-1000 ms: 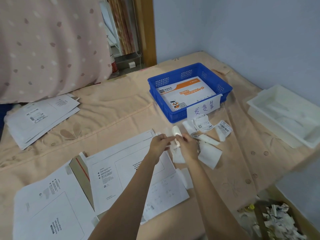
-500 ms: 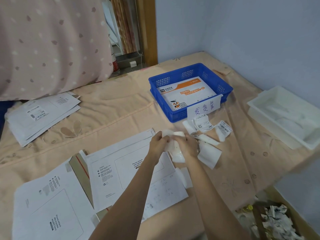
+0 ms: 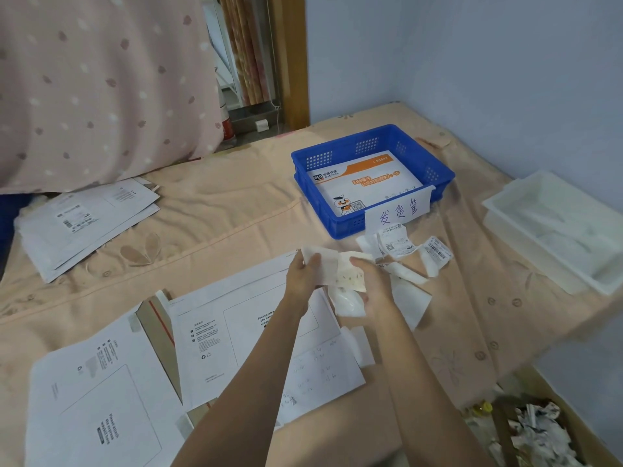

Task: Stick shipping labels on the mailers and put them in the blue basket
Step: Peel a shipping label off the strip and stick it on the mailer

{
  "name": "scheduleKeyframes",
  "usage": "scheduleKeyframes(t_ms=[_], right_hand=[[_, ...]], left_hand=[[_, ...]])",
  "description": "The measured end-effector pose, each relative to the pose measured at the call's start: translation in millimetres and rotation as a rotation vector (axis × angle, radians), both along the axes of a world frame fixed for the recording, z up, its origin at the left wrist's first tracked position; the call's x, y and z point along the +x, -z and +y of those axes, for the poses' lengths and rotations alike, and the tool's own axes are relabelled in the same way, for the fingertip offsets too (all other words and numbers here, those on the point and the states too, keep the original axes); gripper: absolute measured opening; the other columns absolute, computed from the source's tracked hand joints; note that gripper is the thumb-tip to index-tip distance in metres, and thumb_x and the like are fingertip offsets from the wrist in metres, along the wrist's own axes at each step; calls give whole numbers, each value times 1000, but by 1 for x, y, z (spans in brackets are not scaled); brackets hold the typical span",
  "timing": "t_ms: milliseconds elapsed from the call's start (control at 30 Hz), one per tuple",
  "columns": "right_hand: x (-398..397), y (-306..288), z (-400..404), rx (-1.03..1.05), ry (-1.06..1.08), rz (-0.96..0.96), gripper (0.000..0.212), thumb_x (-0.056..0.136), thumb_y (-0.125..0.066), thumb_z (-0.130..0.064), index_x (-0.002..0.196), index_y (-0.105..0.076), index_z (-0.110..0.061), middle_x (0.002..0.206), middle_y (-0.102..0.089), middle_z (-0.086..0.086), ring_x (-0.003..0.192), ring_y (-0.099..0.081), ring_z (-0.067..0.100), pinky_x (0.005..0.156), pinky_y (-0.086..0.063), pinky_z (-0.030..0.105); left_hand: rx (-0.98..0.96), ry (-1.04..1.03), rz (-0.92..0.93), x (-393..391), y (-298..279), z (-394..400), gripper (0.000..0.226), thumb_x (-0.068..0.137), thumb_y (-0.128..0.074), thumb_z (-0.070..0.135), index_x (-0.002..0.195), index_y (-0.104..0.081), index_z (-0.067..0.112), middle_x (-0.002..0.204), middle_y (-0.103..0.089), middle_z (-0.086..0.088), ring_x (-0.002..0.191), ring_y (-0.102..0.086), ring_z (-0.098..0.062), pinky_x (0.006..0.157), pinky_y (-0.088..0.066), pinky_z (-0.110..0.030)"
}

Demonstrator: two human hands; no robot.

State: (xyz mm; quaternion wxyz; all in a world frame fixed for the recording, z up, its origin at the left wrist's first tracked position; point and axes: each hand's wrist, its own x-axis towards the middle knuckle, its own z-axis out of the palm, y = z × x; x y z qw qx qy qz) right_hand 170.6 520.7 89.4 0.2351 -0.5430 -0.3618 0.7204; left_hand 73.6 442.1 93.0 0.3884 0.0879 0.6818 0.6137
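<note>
Unrolled since a moment ago, the label (image 3: 332,269) now spreads flat between both hands, where before it was a tight curl held upright. Left hand (image 3: 303,279) pinches its left end, thumb on top and fingers curled beneath. Right hand (image 3: 372,284) grips the right end, thumb over the paper; a peeling strip of backing hangs below it. Both hover over the far right corner of the nearest mailer (image 3: 256,335), which lies face up near the front of the bed (image 3: 236,210), its printed label box uncovered. Another mailer (image 3: 97,402) lies at the front left edge, its flap open. A third stack of mailers (image 3: 84,220) sits at the far left edge under the spotted curtain (image 3: 101,85). Blue basket (image 3: 372,178) stands toward the far right, well beyond the hands, with an orange-and-white mailer already inside and a handwritten tag on its front wall. Loose labels (image 3: 404,246) lie curled just in front of it. White tray (image 3: 556,227) rests at the right edge. Beyond the front right corner, a bin (image 3: 532,433) holds crumpled paper.
</note>
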Motion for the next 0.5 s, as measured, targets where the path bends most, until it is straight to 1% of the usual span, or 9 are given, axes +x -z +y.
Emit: scheduleKeyframes(t_ms=[33,100,133,167,233,300,367,433,500], right_hand=[[-2,1,-1,-14,-1,-2,20,85,-67,-19,102,-60,-12,99,-64,9,89,-61,21,78,-52,34],[-4,1,-3,-34,-2,-15,28,85,-67,-23,109,-60,-11,105,-64,11,103,-60,27,96,-49,43],[-4,1,-4,-40,6,-21,34,85,-67,-22,115,-58,-9,108,-64,12,106,-59,27,99,-47,44],[-3,0,-5,-50,13,-24,38,86,-67,-21,120,-56,-7,110,-63,12,108,-58,28,101,-47,44],[-1,2,-4,-94,43,0,37,87,-66,-19,121,-56,-8,112,-63,11,108,-59,27,99,-48,44],[1,4,-2,-142,84,34,38,86,-67,-20,122,-57,-9,115,-64,11,108,-60,28,97,-50,47],[4,8,2,-129,92,13,43,86,-67,-22,126,-56,-10,120,-63,12,110,-60,30,95,-51,49],[7,10,5,-114,107,-11,39,88,-65,-20,124,-56,-7,117,-64,12,109,-60,31,96,-50,49],[10,10,6,-99,132,-9,29,91,-62,-18,118,-57,-9,112,-65,11,107,-61,30,97,-49,49]], left_hand=[[-5,-7,-5,1,0,1,28,100,-46,19,127,-51,14,118,-59,-7,103,-59,-24,74,-56,-31],[-16,-27,-7,2,0,3,27,101,-43,19,126,-49,15,116,-58,-5,102,-57,-22,75,-55,-31],[-25,-39,-7,2,-1,3,26,101,-42,19,126,-49,15,116,-57,-5,102,-56,-22,78,-54,-32],[-36,-49,-7,1,-2,3,28,102,-40,19,128,-48,14,117,-57,-5,103,-56,-22,82,-53,-34],[-40,-74,-35,-4,-1,4,30,102,-38,19,130,-46,13,122,-55,-8,108,-55,-24,87,-54,-37],[3,-124,-97,-7,-4,2,23,102,-36,17,123,-45,13,119,-53,-7,106,-54,-26,75,-58,-32],[38,-161,-150,-10,-7,0,17,103,-36,16,118,-43,16,116,-50,-6,100,-54,-24,64,-59,-28],[58,-172,-180,-12,-7,-1,17,103,-36,16,118,-44,16,120,-49,-7,94,-55,-21,64,-60,-29],[57,-177,-195,-12,-6,-1,20,103,-36,17,121,-43,17,124,-49,-6,91,-57,-20,65,-60,-31]])
